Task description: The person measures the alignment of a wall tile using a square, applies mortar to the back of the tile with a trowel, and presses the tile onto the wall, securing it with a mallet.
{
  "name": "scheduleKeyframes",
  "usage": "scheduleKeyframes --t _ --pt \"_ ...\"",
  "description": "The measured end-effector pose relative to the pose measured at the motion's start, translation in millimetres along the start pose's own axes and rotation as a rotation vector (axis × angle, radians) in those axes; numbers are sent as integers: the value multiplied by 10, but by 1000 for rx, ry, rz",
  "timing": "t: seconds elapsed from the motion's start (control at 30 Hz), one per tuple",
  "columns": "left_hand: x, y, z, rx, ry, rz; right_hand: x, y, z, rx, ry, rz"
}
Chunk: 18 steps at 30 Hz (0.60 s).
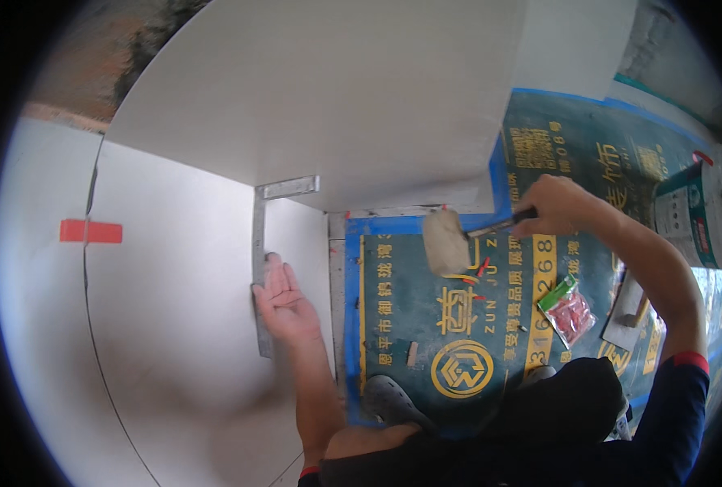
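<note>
My right hand (557, 204) is clamped around the dark handle of a rubber mallet (446, 242). The mallet's pale, worn head hangs in the air over the blue printed sheet (426, 341) that covers the floor, just right of the tile edge and apart from it.

My left hand (284, 302) lies flat, fingers together and stretched, palm partly turned up, on a large white tile (174, 308). Its fingers touch the long arm of a metal square (260, 268). The square lies on the tile with its long arm running toward me and its short arm pointing right, under the lower edge of a second white tile (328, 89) that fills the upper middle of the view.

A thin dark joint curves down the left of the near tile, and a red clip (90, 231) sits across it. A narrow grey strip of bare bed shows between the tile's right edge and the sheet.

On the sheet, right of the mallet, lies a clear bag of red pieces (568, 308) with a green header. Further right is a trowel (625, 321), partly hidden by my right forearm. A green and white bucket (694, 219) stands near the right rim.

My grey shoe (389, 399) rests on the sheet at the lower centre, beside my dark-trousered knee.
</note>
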State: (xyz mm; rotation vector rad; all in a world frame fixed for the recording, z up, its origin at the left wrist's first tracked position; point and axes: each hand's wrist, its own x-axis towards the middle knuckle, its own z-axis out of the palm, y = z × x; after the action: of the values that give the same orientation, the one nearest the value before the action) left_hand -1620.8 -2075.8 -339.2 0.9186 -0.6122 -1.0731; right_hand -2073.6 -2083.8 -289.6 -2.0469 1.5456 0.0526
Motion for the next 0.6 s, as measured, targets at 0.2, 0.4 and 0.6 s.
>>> scheduleKeyframes --t 0.2,0.4,0.6 --pt "-20 42 12 -39 14 16 -123 -88 -226 -57 69 48" --pt "-15 -4 95 -60 10 22 -249 -155 -460 60 123 55" --pt "-42 23 92 -44 42 13 -287 -347 -711 153 28 96"
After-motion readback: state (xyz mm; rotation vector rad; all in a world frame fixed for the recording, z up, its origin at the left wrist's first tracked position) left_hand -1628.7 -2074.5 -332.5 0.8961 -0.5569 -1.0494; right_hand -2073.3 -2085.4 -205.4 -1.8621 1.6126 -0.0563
